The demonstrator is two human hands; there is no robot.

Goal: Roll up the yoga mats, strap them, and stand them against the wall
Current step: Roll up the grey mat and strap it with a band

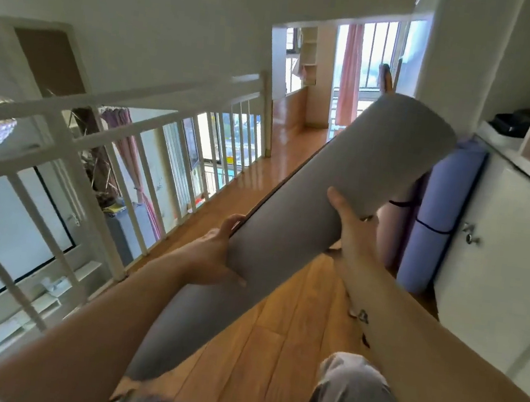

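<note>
The left hand (pixel 217 256) and right hand (pixel 345 217) both hug the gray mat (pixel 342 173), which shows no strap and could roll open.

Plain grey rolled mat (pixel 306 199), lilac mat (pixel 441 204), white cabinet (pixel 507 261), honey-brown plank floor (pixel 275 334)

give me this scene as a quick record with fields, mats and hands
grey mat: rolled, held tilted above the floor, no strap visible
left hand: grips its lower part
right hand: grips it higher up
purple mat: rolled, strapped, upright against white cabinet
pink mat: rolled, upright beside purple mat
</note>
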